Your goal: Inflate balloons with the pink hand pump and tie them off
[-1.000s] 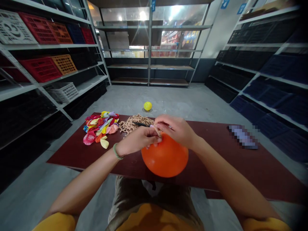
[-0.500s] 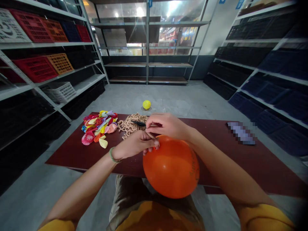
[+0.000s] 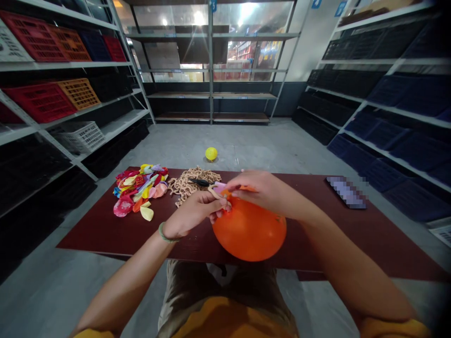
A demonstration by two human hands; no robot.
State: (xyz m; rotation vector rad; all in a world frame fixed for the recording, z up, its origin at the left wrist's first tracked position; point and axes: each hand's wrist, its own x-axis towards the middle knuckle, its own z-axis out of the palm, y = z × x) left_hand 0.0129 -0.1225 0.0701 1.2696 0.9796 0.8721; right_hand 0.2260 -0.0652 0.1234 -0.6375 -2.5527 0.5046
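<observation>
An inflated orange balloon hangs over the table's near edge. At its upper left, my left hand is closed, pinching the balloon's neck together with a short beige cord that curves up from the fingertips. My right hand arches over the top of the balloon, close to the cord; its fingers are bent and partly smeared by motion, so whether they grip anything is unclear. Just behind the fingers shows a small pink piece. A pile of beige cords lies beyond my left hand, with a black-handled tool on it.
Several deflated coloured balloons are heaped on the left of the dark red table. A phone lies at the right. A yellow balloon is on the floor beyond. Shelves with crates flank both sides.
The orange balloon has shifted up and away from my body. My right hand has moved slightly right and opened a gap from my left, which keeps its pinch; the cord's curve now shows.
</observation>
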